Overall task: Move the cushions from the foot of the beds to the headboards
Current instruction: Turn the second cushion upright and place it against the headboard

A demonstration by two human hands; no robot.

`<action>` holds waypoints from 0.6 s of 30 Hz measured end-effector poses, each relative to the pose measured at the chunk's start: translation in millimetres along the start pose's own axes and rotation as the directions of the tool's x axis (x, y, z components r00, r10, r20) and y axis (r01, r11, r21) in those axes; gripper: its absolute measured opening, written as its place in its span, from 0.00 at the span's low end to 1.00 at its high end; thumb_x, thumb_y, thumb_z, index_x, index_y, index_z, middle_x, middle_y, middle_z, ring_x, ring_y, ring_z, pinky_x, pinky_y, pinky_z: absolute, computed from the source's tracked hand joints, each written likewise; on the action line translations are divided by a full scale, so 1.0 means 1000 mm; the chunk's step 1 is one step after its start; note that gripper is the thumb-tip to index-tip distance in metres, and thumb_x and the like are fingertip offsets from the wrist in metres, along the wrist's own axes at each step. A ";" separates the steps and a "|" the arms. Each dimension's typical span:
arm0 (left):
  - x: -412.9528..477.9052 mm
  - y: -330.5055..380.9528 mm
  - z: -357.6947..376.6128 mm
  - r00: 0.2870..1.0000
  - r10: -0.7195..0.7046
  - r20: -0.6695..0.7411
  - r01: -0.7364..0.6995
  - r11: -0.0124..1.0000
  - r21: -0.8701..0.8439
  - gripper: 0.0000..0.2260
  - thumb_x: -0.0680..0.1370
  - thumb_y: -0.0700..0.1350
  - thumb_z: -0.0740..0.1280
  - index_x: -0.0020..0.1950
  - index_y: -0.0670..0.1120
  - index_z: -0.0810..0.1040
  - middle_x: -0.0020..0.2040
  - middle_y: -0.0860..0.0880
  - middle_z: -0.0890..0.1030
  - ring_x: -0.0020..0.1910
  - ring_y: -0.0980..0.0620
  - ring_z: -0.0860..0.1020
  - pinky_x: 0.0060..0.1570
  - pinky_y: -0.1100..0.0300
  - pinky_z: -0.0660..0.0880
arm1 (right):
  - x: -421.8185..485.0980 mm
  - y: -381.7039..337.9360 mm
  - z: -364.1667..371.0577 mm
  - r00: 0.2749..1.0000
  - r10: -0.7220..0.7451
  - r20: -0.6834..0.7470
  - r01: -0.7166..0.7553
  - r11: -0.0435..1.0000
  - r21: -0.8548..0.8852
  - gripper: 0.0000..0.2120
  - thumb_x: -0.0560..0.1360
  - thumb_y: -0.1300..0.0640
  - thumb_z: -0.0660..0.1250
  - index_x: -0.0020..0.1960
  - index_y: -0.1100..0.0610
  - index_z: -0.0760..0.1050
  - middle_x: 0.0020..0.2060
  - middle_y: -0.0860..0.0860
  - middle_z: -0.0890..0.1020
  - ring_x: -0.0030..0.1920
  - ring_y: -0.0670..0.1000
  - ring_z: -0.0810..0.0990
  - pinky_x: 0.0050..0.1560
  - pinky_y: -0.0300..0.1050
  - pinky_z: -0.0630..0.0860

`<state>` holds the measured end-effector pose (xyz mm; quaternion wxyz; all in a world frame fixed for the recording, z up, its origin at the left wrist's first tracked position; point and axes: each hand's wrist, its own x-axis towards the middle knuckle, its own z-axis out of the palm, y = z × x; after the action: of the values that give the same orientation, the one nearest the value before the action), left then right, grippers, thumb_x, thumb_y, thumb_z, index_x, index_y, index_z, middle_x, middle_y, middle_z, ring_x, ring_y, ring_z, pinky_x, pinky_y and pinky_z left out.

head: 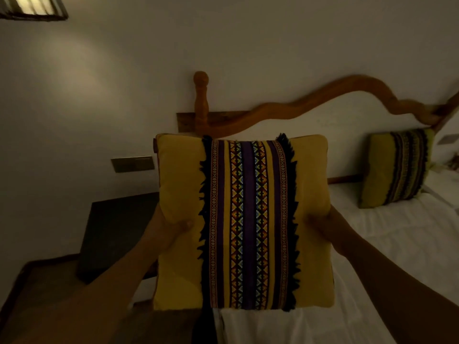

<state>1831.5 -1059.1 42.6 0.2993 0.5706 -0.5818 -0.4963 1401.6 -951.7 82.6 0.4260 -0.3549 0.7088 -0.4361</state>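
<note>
I hold the cushion (244,219) up in front of me, its woven stripe upright and facing me, between me and the headboard (273,112). My left hand (171,225) has its grip closed on the left edge, thumb pressed into the yellow cloth, and my right hand (320,219) is clamped the same way on the right edge, so the soft pad stays flat and square. It hangs above the bed (372,244), not yet resting, below the headboard's left post. A second cushion (397,167) already leans at the headboard's right end, so I judge this one belongs at the left end.
</note>
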 end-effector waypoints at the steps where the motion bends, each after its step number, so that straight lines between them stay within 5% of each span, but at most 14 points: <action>1: 0.021 -0.003 0.008 1.000 -0.024 0.010 0.024 1.000 0.005 0.53 0.62 0.57 0.80 0.78 0.58 0.50 0.74 0.45 0.66 0.67 0.45 0.71 0.62 0.44 0.71 | 0.018 0.000 -0.001 1.000 0.022 -0.016 -0.022 1.000 -0.015 0.29 0.72 0.56 0.76 0.69 0.50 0.69 0.57 0.53 0.80 0.53 0.56 0.81 0.51 0.56 0.78; 8: 0.153 -0.004 0.065 0.989 -0.139 0.060 0.141 0.989 -0.040 0.54 0.61 0.60 0.80 0.78 0.60 0.49 0.71 0.49 0.69 0.63 0.47 0.73 0.56 0.47 0.73 | 0.132 -0.004 -0.013 0.983 0.155 -0.101 -0.159 0.987 -0.032 0.26 0.70 0.57 0.77 0.62 0.45 0.67 0.50 0.46 0.78 0.48 0.49 0.79 0.43 0.47 0.76; 12: 0.199 -0.004 0.101 0.983 -0.161 0.087 0.173 0.975 -0.141 0.51 0.60 0.62 0.80 0.75 0.65 0.53 0.59 0.60 0.73 0.53 0.57 0.76 0.45 0.58 0.75 | 0.187 0.005 -0.025 0.974 0.165 -0.153 -0.179 0.980 -0.082 0.14 0.73 0.62 0.73 0.50 0.46 0.75 0.49 0.55 0.82 0.46 0.54 0.83 0.37 0.46 0.78; 18: 0.252 0.000 0.167 0.982 -0.177 0.068 0.187 0.963 -0.195 0.42 0.69 0.46 0.78 0.77 0.56 0.58 0.63 0.53 0.75 0.58 0.52 0.77 0.54 0.51 0.77 | 0.260 0.030 -0.048 0.968 0.201 -0.151 -0.208 0.978 -0.029 0.19 0.72 0.65 0.73 0.60 0.53 0.76 0.49 0.54 0.83 0.43 0.52 0.85 0.34 0.44 0.81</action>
<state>1636.5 -1261.8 -67.2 0.2935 0.5761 -0.4812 -0.5919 1253.4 -1153.2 -9.5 0.4071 -0.2559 0.7807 -0.3991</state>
